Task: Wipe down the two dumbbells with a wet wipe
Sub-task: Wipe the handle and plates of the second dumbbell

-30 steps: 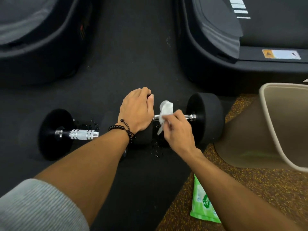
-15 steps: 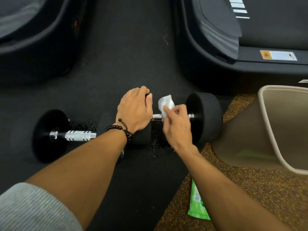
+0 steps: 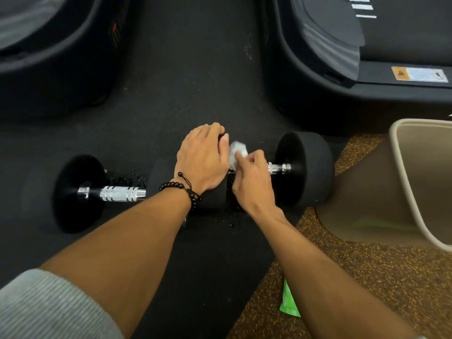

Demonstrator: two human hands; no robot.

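The right hand [image 3: 254, 182] pinches a crumpled wet wipe [image 3: 237, 150] between thumb and fingers, pressing it on the chrome handle [image 3: 277, 167] of the right dumbbell [image 3: 305, 167]. The left hand [image 3: 201, 160], fingers together, cups that dumbbell's inner head to steady it. Rubbing well probably means wrapping the wipe around the bar and rolling it. The left dumbbell [image 3: 80, 192] lies alongside on the black floor [image 3: 183, 81].

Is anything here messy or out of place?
Yes: small black crumbs lie scattered on the dark floor under the right dumbbell, with more behind the left dumbbell's handle. What they are, I cannot tell.
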